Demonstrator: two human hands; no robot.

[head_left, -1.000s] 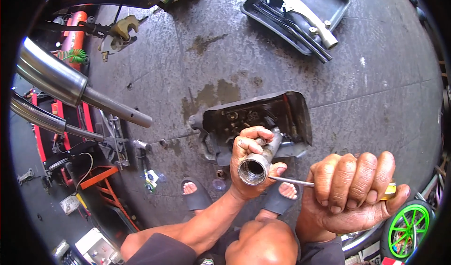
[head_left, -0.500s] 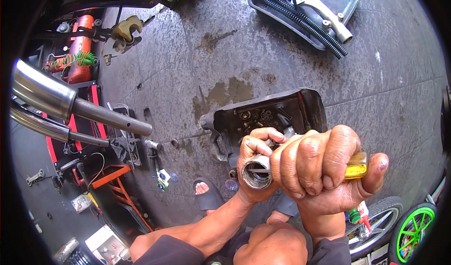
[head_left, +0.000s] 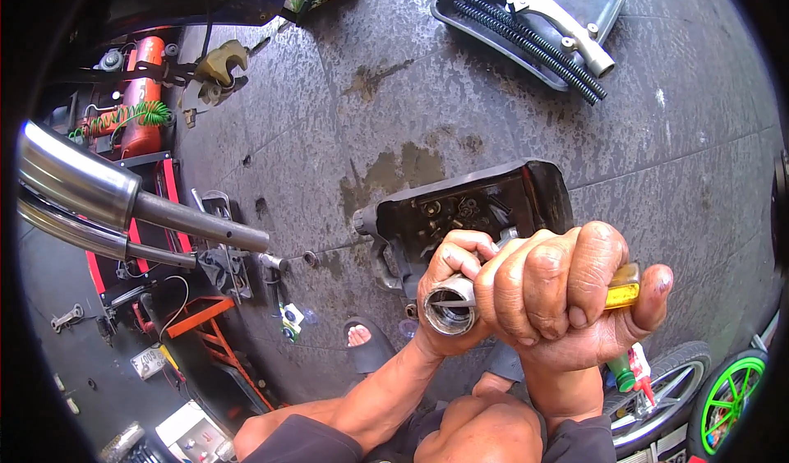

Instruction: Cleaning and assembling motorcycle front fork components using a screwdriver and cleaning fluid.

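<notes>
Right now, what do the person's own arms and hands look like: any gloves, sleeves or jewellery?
Both hands are bare: no gloves on the left hand or the right hand, and no rings, watch or bands show. The forearms are uncovered as far as the lower edge of the picture, so no sleeve is in view. The fingers look smudged with dark grime, and the right thumbnail is dark.

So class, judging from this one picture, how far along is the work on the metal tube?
Done: parts already lie in a black tray, and a dark open housing sits on the floor. In hand: the left hand grips the metal tube while the right hand holds a yellow-handled tool against it. Left: the tube remains apart from the other parts.
</notes>
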